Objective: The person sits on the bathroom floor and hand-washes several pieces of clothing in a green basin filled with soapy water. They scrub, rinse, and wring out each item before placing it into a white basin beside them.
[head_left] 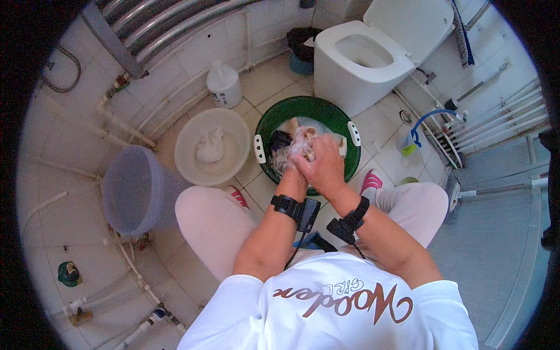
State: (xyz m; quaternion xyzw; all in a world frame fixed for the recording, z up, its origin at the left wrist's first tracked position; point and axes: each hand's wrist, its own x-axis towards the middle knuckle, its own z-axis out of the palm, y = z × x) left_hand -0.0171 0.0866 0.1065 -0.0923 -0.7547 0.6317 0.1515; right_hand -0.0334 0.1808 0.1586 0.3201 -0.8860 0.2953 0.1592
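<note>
Both my hands are together over a dark green basin (269, 116) with white handles, which holds water and laundry. My right hand (325, 163) is closed, its fingers curled round a wet, light-coloured cloth (304, 140). Against it, my left hand (298, 168) is closed on the same cloth, its fingers partly covered by fabric, suds and the right hand. A dark piece of clothing (280, 140) lies in the basin just left of the hands. Around each wrist is a black strap with a small device.
To the left stands a whitish basin (182, 154) of water with a white cloth (210, 144) in it. Beyond are a white bucket (224, 87), a waste bin (300, 61) and a toilet (350, 81). A translucent bluish tub (133, 189) is at left; a squeegee (496, 189) lies right.
</note>
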